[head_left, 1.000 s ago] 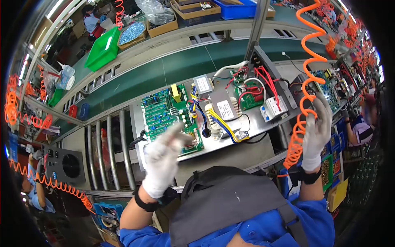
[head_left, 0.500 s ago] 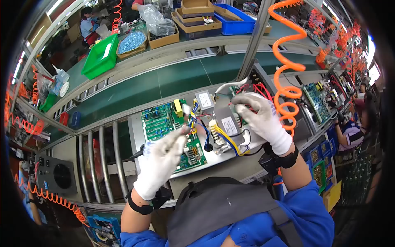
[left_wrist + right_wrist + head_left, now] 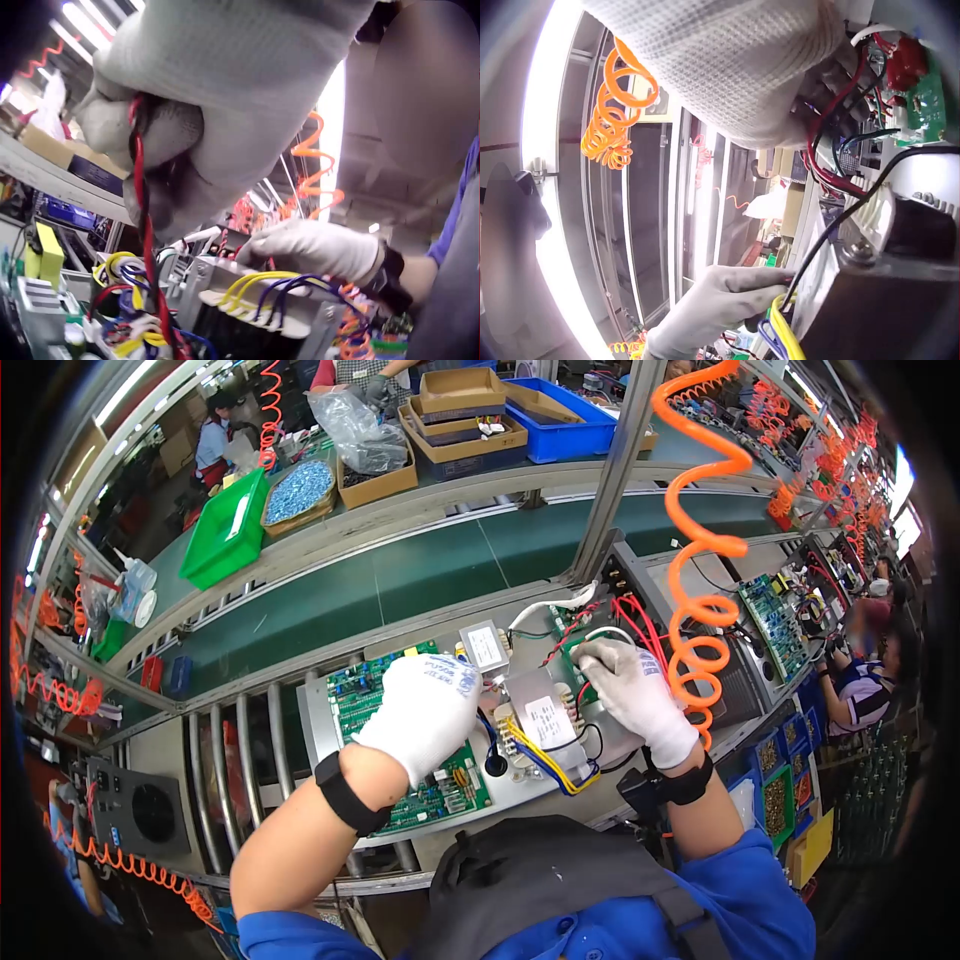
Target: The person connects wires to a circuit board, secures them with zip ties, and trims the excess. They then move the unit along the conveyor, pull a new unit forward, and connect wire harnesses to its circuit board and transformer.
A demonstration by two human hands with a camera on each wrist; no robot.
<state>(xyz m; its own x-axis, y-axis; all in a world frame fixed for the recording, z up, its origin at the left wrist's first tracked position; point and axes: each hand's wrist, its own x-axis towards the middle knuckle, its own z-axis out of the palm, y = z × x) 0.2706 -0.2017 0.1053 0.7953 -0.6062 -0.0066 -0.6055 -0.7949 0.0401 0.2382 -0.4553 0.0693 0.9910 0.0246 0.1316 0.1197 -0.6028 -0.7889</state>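
Note:
My gloved left hand is above the large green circuit board; in the left wrist view its curled fingers grip a twisted red and black wire that hangs down to the wire bundle. Over the small green board at the right of the metal plate, my gloved right hand has its fingers bent round red and black wires, the fingertips partly hidden among them. Between the hands stands a transformer with yellow and blue wires. A smaller labelled metal box is behind it.
An orange coiled hose hangs just right of my right hand. Metal rollers lie to the left, and a green conveyor belt runs behind the plate. A metal post rises at the back.
My right hand came from the hose side to the wires at the plate's right. My left hand moved up and inward over the large board and now holds the twisted wire.

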